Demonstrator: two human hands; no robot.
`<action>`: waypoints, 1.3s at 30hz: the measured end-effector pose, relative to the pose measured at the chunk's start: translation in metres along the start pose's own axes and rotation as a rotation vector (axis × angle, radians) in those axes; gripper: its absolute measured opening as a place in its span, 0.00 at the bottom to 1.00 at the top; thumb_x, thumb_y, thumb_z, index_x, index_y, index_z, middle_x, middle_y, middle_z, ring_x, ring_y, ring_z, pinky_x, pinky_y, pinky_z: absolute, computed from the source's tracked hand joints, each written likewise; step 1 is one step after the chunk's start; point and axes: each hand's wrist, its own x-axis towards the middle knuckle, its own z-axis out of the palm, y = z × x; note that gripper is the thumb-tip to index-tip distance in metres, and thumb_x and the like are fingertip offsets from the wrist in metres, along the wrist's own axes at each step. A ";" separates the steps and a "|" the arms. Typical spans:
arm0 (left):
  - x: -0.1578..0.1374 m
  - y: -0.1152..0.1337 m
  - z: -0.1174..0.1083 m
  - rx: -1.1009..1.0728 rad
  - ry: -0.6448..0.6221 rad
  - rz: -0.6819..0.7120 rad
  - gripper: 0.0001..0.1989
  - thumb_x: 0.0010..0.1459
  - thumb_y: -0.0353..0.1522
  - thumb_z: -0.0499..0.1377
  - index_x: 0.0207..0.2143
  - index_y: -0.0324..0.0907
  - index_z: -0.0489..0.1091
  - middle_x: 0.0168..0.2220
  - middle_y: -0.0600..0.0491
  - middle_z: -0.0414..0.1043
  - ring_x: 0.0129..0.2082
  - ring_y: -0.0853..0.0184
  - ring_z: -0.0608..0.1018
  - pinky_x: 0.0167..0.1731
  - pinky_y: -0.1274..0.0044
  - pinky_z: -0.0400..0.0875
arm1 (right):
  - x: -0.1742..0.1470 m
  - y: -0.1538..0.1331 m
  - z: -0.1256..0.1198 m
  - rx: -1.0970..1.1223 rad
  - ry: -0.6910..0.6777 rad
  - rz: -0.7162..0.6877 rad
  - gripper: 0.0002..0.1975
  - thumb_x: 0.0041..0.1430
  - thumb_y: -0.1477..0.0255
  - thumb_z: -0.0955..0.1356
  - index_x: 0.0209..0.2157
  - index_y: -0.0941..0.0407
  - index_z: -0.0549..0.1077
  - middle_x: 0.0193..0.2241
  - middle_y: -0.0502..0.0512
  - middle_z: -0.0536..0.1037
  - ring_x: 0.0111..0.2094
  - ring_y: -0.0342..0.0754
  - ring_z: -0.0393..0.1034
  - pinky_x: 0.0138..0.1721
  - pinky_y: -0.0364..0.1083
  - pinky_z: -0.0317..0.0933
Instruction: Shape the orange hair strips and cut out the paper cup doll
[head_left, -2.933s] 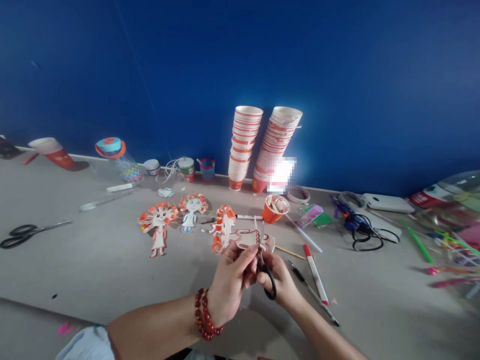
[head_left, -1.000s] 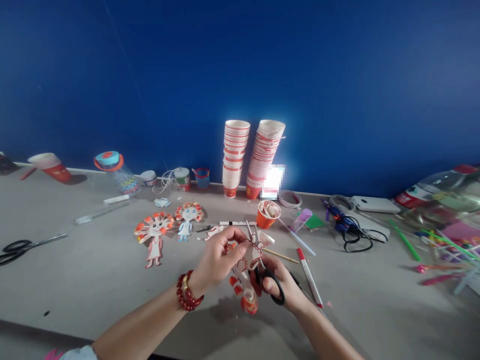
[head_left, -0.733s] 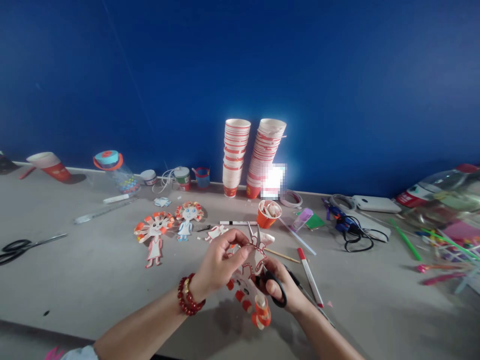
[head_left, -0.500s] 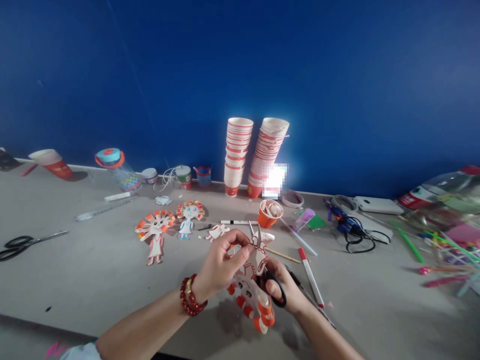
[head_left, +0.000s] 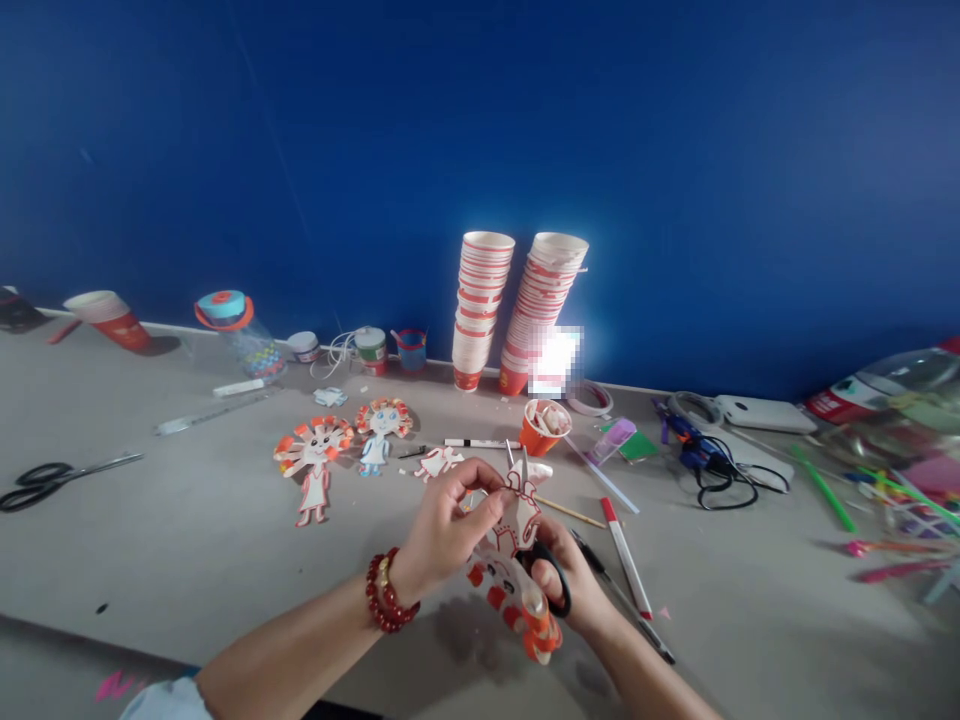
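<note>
Between finger and thumb, my left hand [head_left: 450, 525] pinches a paper doll cutout [head_left: 516, 525] with red outlines, its drawn face and curled orange-and-white hair hanging toward me. My right hand [head_left: 566, 580] grips black-handled scissors [head_left: 556, 578] whose fingers fill the loops. The slightly parted blades point away from me, up beside the doll's feet; part of them is behind the paper. Left of my hands lie a finished-looking doll with a red-outlined dress [head_left: 315, 490], a blue-outlined doll [head_left: 381, 445] and a small red-outlined paper body [head_left: 439, 462].
Two tall stacks of paper cups [head_left: 480, 315] stand by the blue wall, behind a cup of scraps [head_left: 545, 428]. A red marker [head_left: 626, 560] and a pen [head_left: 600, 570] lie right of my hands. Another pair of scissors [head_left: 56, 480] lies far left, a glue gun [head_left: 686, 445] at right.
The doll's curled head has swung slightly right and lower beneath my hands. Both hands keep their hold, and the scissors stay at the doll's feet. The view has shifted slightly.
</note>
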 end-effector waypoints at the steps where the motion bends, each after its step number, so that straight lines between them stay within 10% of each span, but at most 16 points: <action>1: 0.000 0.000 0.000 -0.003 0.006 0.004 0.07 0.58 0.34 0.56 0.29 0.39 0.67 0.28 0.53 0.68 0.30 0.70 0.69 0.31 0.80 0.63 | 0.000 0.001 0.000 -0.005 0.004 -0.001 0.30 0.41 0.43 0.68 0.28 0.58 0.69 0.23 0.51 0.69 0.24 0.44 0.61 0.28 0.42 0.59; 39: 0.001 -0.004 0.002 -0.145 0.008 -0.074 0.10 0.57 0.36 0.56 0.27 0.39 0.62 0.25 0.56 0.63 0.26 0.72 0.64 0.28 0.81 0.60 | -0.004 0.010 0.003 -0.231 0.187 -0.021 0.30 0.44 0.41 0.64 0.26 0.56 0.70 0.23 0.54 0.70 0.26 0.49 0.61 0.26 0.44 0.59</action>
